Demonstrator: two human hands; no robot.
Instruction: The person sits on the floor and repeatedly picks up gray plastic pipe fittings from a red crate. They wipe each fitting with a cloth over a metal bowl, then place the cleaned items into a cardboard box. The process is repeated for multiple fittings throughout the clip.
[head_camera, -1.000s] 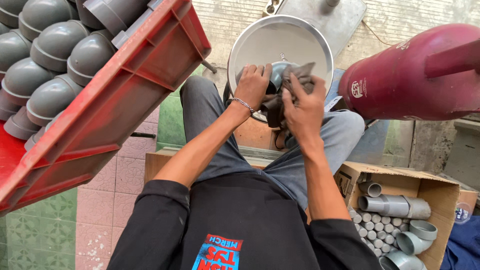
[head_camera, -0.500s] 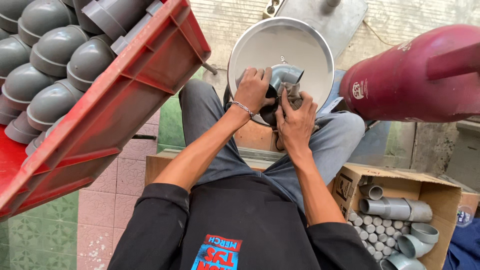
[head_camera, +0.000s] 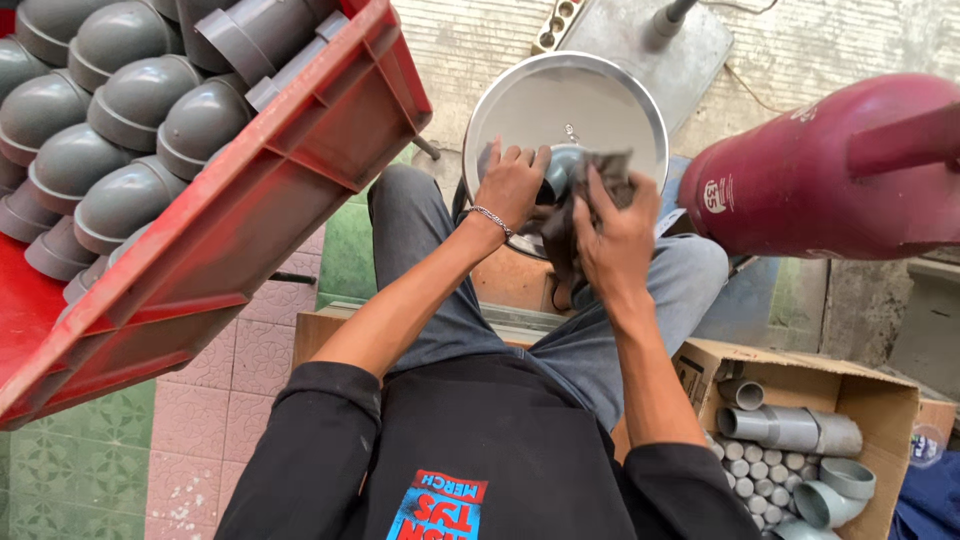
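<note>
My left hand (head_camera: 510, 183) grips a grey plastic pipe fitting (head_camera: 562, 170) in front of a round shiny metal pan (head_camera: 570, 100). A metal bracelet circles that wrist. My right hand (head_camera: 615, 235) holds a dark grey cloth (head_camera: 605, 165) pressed against the fitting. Part of the cloth hangs down below my hands, over my lap. Both hands are close together above my knees, and most of the fitting is hidden by fingers and cloth.
A red plastic crate (head_camera: 230, 220) full of grey domed pipe caps (head_camera: 120, 110) tilts at the left. A dark red gas cylinder (head_camera: 820, 170) lies at the right. A cardboard box (head_camera: 880, 400) at lower right holds grey pipe pieces. Pink and green tiles cover the floor.
My right hand has brought the cloth down over the fitting and shifted it around its surface. My left hand keeps its hold with little movement.
</note>
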